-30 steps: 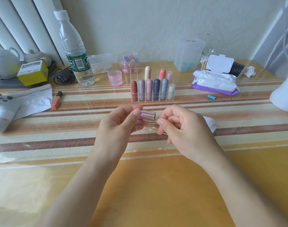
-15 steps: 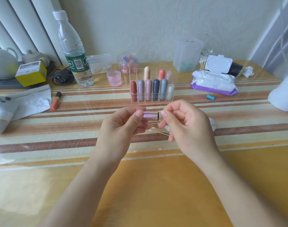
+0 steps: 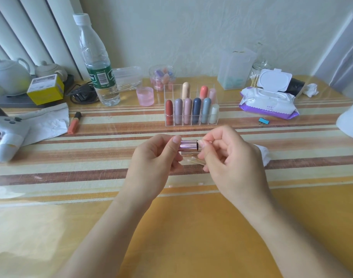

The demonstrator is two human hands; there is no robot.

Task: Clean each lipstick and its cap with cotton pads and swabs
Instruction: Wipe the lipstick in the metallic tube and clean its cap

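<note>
My left hand [image 3: 157, 155] grips a shiny pink lipstick tube [image 3: 188, 145] level above the table, its dark open end facing right. My right hand [image 3: 229, 157] has its fingers curled, and the fingertips pinch a small pale thing, seemingly a cotton swab, right at that open end; most of it is hidden. Wooden-stemmed cotton swabs [image 3: 195, 161] lie on the table just under the tube. A white cotton pad [image 3: 263, 153] lies behind my right hand. Several capped lipsticks stand in a clear organizer [image 3: 168, 91] beyond my hands.
An open wet-wipe pack [image 3: 269, 103], a swab jar [image 3: 256, 75] and a blue clip [image 3: 263, 121] are at the back right. At the back left stand a water bottle [image 3: 97, 63] and a pink cup [image 3: 145, 96], with an orange lip gloss [image 3: 74, 123] and crumpled paper [image 3: 49, 121].
My right hand's fingertips have closed in on the tube's open end. My left hand keeps its hold on the tube, which has tilted a little closer to level.
</note>
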